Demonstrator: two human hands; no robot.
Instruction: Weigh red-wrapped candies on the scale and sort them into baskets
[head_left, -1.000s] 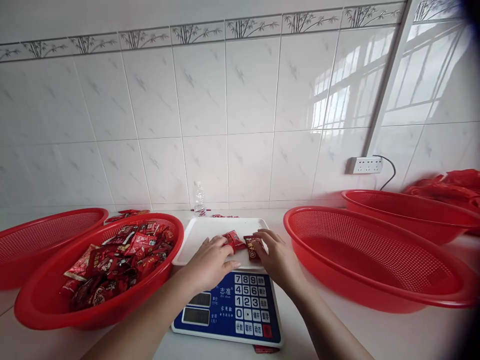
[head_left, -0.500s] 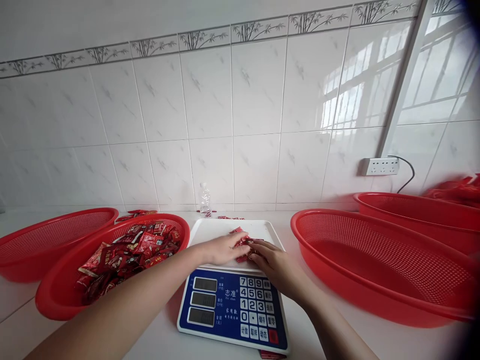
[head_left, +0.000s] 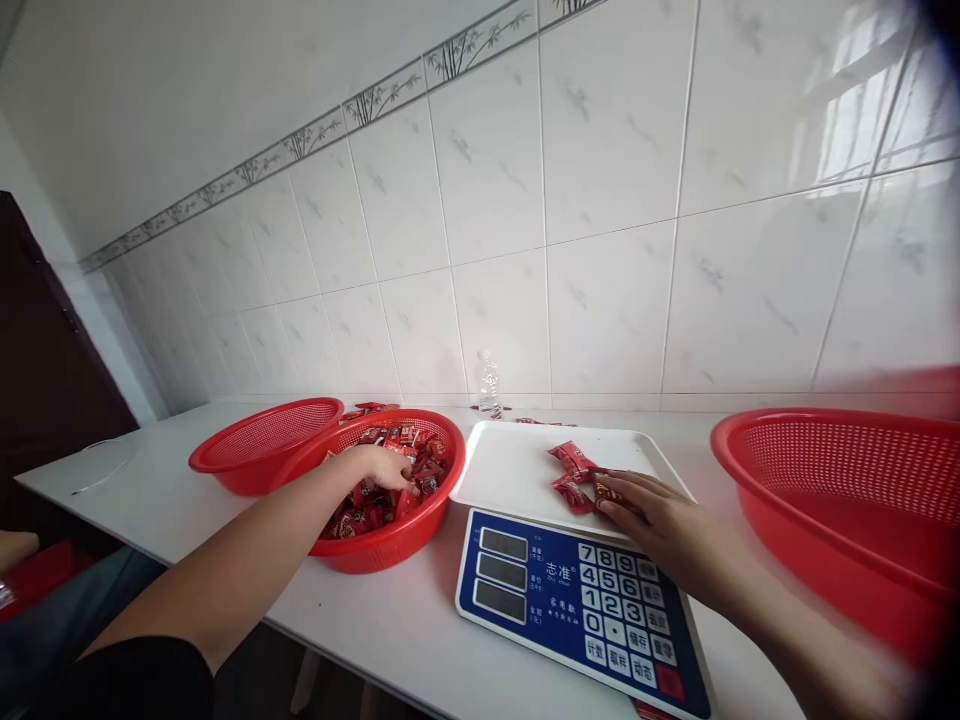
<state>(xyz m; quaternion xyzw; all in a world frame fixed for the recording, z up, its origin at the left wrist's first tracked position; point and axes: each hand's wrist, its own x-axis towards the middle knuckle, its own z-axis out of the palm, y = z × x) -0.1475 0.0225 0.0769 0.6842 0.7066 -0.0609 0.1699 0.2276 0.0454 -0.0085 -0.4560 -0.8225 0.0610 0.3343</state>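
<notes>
My left hand is down in a red plastic basket heaped with small red snack packets. Its fingers curl in among the packets and their tips are partly hidden. On the white pan of a digital scale lie a few loose red packets. My right hand rests over the pan's right side, with thumb and fingers closed about a dark red packet. The scale's blue keypad panel faces me.
Behind the filled basket stands another red basket. A large red basket is at the right. A clear plastic bottle stands by the tiled wall, near some packets. Part of another person's hand shows at the far left.
The view has turned left. My left hand has left the packets on the pan and reached into the filled basket. My right hand stays at the packets on the scale.
</notes>
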